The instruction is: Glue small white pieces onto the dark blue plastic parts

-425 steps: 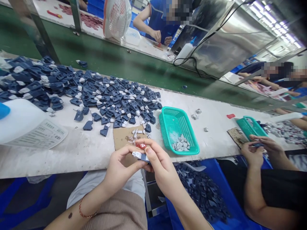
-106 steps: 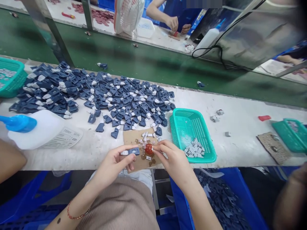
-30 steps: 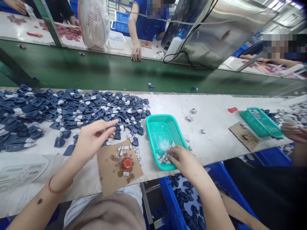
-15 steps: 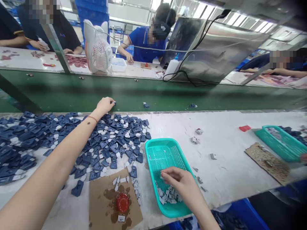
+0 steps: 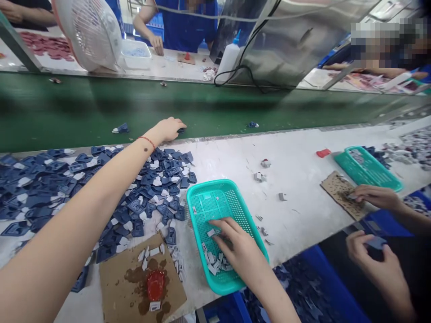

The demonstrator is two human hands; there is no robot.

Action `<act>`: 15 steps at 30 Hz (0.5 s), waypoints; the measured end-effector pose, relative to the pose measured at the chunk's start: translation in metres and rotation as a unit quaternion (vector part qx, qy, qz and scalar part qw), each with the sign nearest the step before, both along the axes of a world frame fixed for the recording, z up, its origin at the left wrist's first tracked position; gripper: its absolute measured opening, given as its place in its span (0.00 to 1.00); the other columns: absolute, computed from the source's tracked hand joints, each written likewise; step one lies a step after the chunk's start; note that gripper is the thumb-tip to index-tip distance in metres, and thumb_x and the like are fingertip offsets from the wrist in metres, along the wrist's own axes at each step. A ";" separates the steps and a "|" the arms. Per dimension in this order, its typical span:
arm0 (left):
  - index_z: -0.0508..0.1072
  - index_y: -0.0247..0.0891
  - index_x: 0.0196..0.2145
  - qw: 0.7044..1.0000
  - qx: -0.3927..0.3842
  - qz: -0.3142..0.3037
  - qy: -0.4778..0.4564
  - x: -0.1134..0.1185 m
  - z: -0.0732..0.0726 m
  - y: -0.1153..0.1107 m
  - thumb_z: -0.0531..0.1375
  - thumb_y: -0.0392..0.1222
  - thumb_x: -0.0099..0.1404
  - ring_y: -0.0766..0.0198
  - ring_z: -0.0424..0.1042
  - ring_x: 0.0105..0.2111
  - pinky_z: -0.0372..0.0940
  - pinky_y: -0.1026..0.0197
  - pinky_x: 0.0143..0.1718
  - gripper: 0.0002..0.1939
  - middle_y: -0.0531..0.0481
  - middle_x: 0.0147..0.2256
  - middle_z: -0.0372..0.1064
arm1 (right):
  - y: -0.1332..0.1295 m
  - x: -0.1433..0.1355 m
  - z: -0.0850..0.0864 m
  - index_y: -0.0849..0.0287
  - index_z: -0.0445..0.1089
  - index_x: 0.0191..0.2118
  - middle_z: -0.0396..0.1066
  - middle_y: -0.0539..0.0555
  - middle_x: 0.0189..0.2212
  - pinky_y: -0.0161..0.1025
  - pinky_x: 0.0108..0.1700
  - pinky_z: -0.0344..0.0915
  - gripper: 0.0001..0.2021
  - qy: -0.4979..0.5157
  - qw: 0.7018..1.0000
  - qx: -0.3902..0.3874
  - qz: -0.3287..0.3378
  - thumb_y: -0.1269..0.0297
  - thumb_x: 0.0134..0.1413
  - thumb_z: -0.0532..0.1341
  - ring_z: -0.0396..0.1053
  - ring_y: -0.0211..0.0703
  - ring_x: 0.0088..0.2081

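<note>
My left hand (image 5: 169, 129) reaches over the green conveyor belt (image 5: 81, 114), its fingers closed on a dark blue moulded piece (image 5: 182, 130) that is mostly hidden. A heap of similar dark blue pieces (image 5: 138, 204) with white tabs lies below my left forearm. Over a turquoise mesh basket (image 5: 244, 202), my right hand (image 5: 232, 242) has its thumb and fingers apart. Beside its fingertips is a small whitish piece (image 5: 212, 232); whether it touches them I cannot tell. Several more small grey-white pieces (image 5: 215, 261) lie in the basket's near end.
A stained cardboard sheet (image 5: 116, 282) bears a red round cap (image 5: 156, 285). At right, another person's hands (image 5: 379, 197) work beside a second turquoise basket (image 5: 380, 175) and cardboard. Across the belt stand a white fan (image 5: 92, 33) and a white bottle (image 5: 229, 58).
The view has shifted right and down. My left hand has moved right along the belt. My right hand's pinch has opened over the basket. A neighbour's hands have come into view.
</note>
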State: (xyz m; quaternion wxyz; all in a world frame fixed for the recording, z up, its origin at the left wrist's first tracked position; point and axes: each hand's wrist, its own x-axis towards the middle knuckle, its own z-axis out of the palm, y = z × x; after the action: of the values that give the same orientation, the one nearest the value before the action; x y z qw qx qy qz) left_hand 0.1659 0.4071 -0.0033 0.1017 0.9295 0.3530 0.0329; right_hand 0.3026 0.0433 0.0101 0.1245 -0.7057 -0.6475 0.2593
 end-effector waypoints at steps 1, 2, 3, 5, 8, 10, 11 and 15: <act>0.69 0.35 0.57 1.000 0.002 0.004 0.000 0.002 -0.002 -0.001 0.53 0.32 0.63 0.47 0.62 0.56 0.59 0.50 0.56 0.25 0.40 0.58 0.64 | 0.000 -0.001 -0.001 0.53 0.70 0.47 0.71 0.57 0.43 0.44 0.37 0.70 0.11 -0.016 1.000 0.006 0.024 0.69 0.64 0.53 0.72 0.49 0.39; 0.71 0.33 0.54 1.000 0.006 0.009 -0.003 0.002 -0.002 -0.002 0.53 0.32 0.63 0.46 0.64 0.54 0.60 0.48 0.55 0.22 0.38 0.56 0.67 | 0.000 -0.002 -0.002 0.54 0.70 0.44 0.71 0.57 0.41 0.45 0.38 0.70 0.10 -0.032 0.999 0.014 0.041 0.69 0.64 0.53 0.72 0.49 0.39; 0.73 0.32 0.51 1.000 0.011 0.015 -0.008 0.001 -0.002 -0.003 0.54 0.33 0.63 0.44 0.65 0.53 0.60 0.47 0.54 0.20 0.37 0.53 0.69 | 0.000 -0.003 -0.004 0.56 0.71 0.42 0.71 0.57 0.39 0.45 0.39 0.70 0.09 -0.045 0.997 0.022 0.053 0.69 0.64 0.53 0.72 0.50 0.40; 0.75 0.31 0.46 0.999 0.020 0.029 -0.027 -0.008 0.002 -0.006 0.57 0.35 0.62 0.43 0.66 0.52 0.60 0.46 0.53 0.15 0.35 0.48 0.71 | 0.001 -0.003 -0.008 0.57 0.70 0.39 0.72 0.57 0.38 0.45 0.39 0.70 0.08 -0.058 0.995 0.040 0.065 0.70 0.64 0.54 0.72 0.50 0.39; 0.73 0.32 0.46 0.995 0.033 0.060 -0.073 -0.027 0.014 -0.018 0.58 0.41 0.64 0.47 0.69 0.49 0.62 0.49 0.51 0.15 0.37 0.46 0.73 | 0.000 -0.003 -0.010 0.58 0.70 0.38 0.72 0.57 0.38 0.44 0.39 0.70 0.06 -0.044 0.994 0.075 0.062 0.71 0.63 0.55 0.72 0.50 0.40; 0.71 0.32 0.47 0.980 0.016 0.100 -0.173 -0.043 0.024 -0.034 0.58 0.45 0.65 0.54 0.72 0.43 0.66 0.56 0.44 0.16 0.40 0.45 0.72 | -0.002 -0.006 -0.006 0.57 0.70 0.38 0.72 0.56 0.36 0.42 0.38 0.69 0.05 -0.010 0.993 0.106 0.046 0.70 0.62 0.57 0.72 0.48 0.39; 0.70 0.32 0.46 0.961 -0.008 0.125 -0.246 -0.052 0.029 -0.044 0.60 0.45 0.64 0.58 0.73 0.38 0.67 0.59 0.38 0.16 0.41 0.43 0.71 | -0.003 -0.009 -0.002 0.57 0.70 0.38 0.72 0.55 0.35 0.42 0.38 0.69 0.04 0.011 0.992 0.122 0.035 0.69 0.62 0.57 0.72 0.47 0.38; 0.69 0.33 0.32 0.832 -0.158 0.217 -0.485 -0.089 0.050 -0.107 0.65 0.40 0.59 0.73 0.62 0.17 0.57 0.68 0.19 0.09 0.51 0.28 0.67 | -0.010 -0.040 0.014 0.56 0.70 0.38 0.72 0.53 0.33 0.39 0.37 0.68 0.02 0.100 0.983 0.155 0.016 0.67 0.61 0.60 0.71 0.43 0.35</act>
State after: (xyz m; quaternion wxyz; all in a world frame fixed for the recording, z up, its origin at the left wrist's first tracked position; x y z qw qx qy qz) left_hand 0.0771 0.3004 0.0466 0.3961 0.6648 0.4512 0.4445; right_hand 0.2630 0.0334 0.0240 0.2921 -0.6378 -0.6757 0.2267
